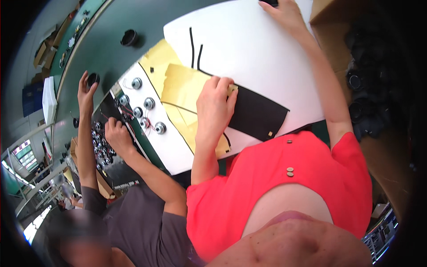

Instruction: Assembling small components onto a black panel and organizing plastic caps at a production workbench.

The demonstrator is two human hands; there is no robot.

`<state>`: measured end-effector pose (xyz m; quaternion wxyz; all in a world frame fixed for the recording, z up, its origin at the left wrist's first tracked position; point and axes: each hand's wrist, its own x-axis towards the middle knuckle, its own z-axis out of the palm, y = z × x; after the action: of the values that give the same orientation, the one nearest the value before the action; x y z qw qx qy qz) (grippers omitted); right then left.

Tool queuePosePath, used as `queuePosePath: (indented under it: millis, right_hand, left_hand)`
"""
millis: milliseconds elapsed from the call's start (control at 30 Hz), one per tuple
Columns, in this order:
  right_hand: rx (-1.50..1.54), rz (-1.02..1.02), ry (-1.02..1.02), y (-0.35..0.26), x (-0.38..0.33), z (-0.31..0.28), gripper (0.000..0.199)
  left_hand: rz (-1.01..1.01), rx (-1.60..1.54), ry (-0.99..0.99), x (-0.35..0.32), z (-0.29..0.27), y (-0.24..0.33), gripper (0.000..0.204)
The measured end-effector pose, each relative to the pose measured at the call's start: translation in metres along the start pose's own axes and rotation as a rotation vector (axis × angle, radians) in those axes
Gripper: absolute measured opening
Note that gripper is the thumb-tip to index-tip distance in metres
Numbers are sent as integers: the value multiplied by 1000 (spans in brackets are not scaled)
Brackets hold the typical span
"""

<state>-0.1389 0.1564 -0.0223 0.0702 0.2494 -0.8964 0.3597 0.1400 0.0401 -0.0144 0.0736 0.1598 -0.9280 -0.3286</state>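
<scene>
Left hand [215, 104] curled at the black sheet [258, 112] (pinch unclear), right hand [284, 15] gripping a black part [269, 2].

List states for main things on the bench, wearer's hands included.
Black sheet: lying flat, partly covered.
Yellow paper: lying over more yellow paper, left edge ragged.
Left hand: fingers bent where sheet and paper meet, grip unclear.
Right hand: at a dark part, cut off by the top edge.
Black strips: two, apart, slightly curved.
Round metal parts: spread out, some with wires.
Black cup: on green table, untouched.
</scene>
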Motion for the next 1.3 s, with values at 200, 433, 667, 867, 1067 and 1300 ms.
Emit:
queuePosePath:
  millis: [200,433,667,867,1067,1300]
  right_hand:
    - [-113,-170,74,21,98,56,55]
    - [-226,-267,-8,45,153,96,58]
    - [-197,-237,99,17,94,74,57]
    - [37,-306,-111,-19,-16,19,52]
    - [64,-512,-197,-1,-92,10,36]
    - [73,-514,-180,-14,-125,11,29]
  left_hand:
    - [33,-45,10,0,7,-4,12]
    - [14,-142,1,6,2,-5,15]
    - [-28,-156,-20,6,5,-10,15]
    - [-12,-48,-16,-1,5,-5,11]
    - [25,70,24,-1,4,-2,8]
    - [11,7,36,2,6,-10,5]
